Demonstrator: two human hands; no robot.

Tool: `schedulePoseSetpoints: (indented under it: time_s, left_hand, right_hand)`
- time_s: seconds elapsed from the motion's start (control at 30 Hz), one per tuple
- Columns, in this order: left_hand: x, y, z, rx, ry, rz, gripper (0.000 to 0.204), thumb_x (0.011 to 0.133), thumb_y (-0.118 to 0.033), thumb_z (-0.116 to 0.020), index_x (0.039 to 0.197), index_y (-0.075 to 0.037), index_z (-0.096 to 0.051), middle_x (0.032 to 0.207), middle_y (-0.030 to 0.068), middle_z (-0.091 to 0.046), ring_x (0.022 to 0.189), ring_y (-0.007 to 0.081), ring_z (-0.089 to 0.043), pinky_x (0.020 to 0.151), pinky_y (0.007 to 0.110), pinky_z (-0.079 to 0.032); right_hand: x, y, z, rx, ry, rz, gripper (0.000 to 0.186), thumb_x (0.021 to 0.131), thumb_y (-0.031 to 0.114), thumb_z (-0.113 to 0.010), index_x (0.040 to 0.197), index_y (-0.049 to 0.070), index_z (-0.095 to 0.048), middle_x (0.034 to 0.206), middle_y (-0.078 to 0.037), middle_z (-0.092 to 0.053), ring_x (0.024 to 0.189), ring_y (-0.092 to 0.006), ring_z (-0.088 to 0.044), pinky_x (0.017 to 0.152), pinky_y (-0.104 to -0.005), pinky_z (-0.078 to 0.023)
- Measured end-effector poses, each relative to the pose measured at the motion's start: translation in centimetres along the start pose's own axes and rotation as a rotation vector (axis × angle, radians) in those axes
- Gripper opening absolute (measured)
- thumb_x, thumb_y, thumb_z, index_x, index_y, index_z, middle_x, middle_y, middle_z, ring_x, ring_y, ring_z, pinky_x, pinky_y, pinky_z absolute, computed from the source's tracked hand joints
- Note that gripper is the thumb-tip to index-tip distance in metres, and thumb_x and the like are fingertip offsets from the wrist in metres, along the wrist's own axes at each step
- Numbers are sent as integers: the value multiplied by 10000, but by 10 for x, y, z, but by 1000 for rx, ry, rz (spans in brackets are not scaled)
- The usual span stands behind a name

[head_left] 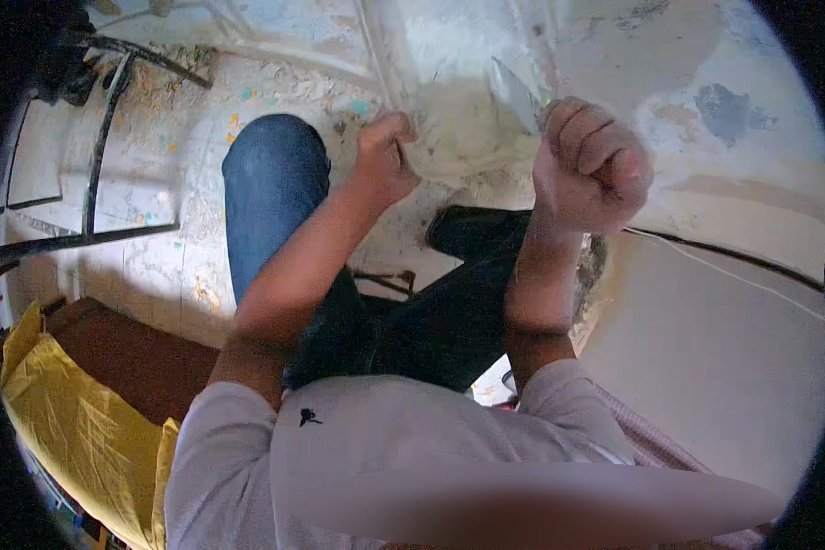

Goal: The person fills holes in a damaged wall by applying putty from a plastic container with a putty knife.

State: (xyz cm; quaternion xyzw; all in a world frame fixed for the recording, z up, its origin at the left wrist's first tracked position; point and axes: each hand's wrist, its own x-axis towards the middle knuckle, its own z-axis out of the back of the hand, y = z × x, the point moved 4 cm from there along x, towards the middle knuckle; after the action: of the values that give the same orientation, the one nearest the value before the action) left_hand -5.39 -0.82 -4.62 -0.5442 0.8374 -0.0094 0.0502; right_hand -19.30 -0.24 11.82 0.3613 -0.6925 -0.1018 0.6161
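Note:
In front of me my right hand (596, 167) is closed in a fist around the handle of a small trowel (515, 92). Its thin pale blade points up and to the left, away from my fist. My left hand (385, 160) is curled closed at the left edge of a pale, yellowish, blurred patch (467, 128), which may be a translucent bag or basin. Whatever its fingers hold cannot be made out. The trowel's blade overlaps the right side of that patch, and I cannot tell whether they touch.
A wall (623, 55) with peeling, patched paint rises ahead. My bent knee (277, 156) is at the left, over a spotted floor (197, 266). A black metal frame (93, 174) stands far left, near a yellow cloth (82, 426) and a brown surface (137, 344). A grey panel (706, 339) fills the right.

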Motion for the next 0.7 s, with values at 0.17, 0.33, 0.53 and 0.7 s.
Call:
schedulePoseSetpoints:
  time_s: [0.17, 0.33, 0.53, 0.7]
  left_hand:
    - [1, -2, -18, 101, -42, 23, 350, 714, -90, -476, 1046, -1, -538, 1179, 165, -572, 1113, 269, -571, 947, 442, -486]
    - [4, -5, 10, 247, -177, -93, 408, 690, -122, -483, 1073, 4, -544, 1097, 136, -590, 1080, 288, -579, 945, 446, -487]
    - [4, -3, -12, 115, -104, 2, 488, 682, -162, -501, 1129, 29, -534, 1111, 142, -590, 1078, 307, -575, 949, 460, -471]
    - [2, -5, -23, 136, -136, 31, 521, 697, -164, -501, 1179, 32, -521, 1133, 152, -589, 1070, 303, -582, 969, 463, -448]
  right_hand:
    - [-17, -15, 9, -931, 117, 183, 304, 882, 225, -506, 642, 51, -442, 598, -74, -425, 562, -200, -372, 532, -345, -310]
    - [-13, -8, -11, -453, 98, 113, 214, 861, 98, -523, 680, 54, -417, 622, -45, -362, 579, -191, -359, 524, -343, -312]
    - [-25, -28, 5, -811, 143, -166, 335, 911, 268, -438, 650, 59, -409, 638, -58, -413, 616, -187, -370, 593, -333, -294]
    - [-27, -30, 10, -323, 17, -131, 341, 907, 295, -442, 651, 72, -419, 633, -50, -404, 628, -200, -370, 575, -339, -264]
